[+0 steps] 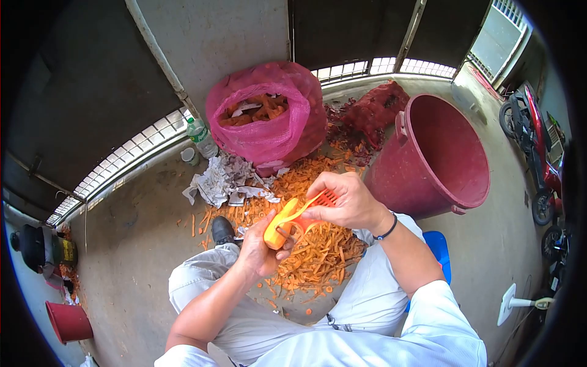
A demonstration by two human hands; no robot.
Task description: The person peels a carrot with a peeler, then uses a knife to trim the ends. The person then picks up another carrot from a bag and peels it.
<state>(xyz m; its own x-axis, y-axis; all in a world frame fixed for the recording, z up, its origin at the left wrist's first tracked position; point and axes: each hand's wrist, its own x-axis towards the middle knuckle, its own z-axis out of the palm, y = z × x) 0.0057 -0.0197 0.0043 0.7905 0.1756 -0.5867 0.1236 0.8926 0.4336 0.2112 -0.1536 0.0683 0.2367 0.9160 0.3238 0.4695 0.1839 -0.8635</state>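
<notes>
My left hand (259, 249) is closed around a peeled, bright orange carrot (274, 236), its thick end toward me. My right hand (353, 202) grips an orange plastic peeler (328, 197) with a ribbed part showing between thumb and fingers. The peeler's front end overlaps the carrot's right side in this view, and its blade is hidden. Below both hands, a heap of carrot peelings (327, 251) covers the floor between my legs, with small round carrot ends scattered among it.
Beyond the heap stands a pink mesh sack (306, 116) holding peelings, beside a dark red net bag (376, 113). A big maroon tub (422, 165) is at right. Crumpled paper (223, 180) and a plastic bottle (200, 137) lie left. A blue stool (438, 251) shows under me.
</notes>
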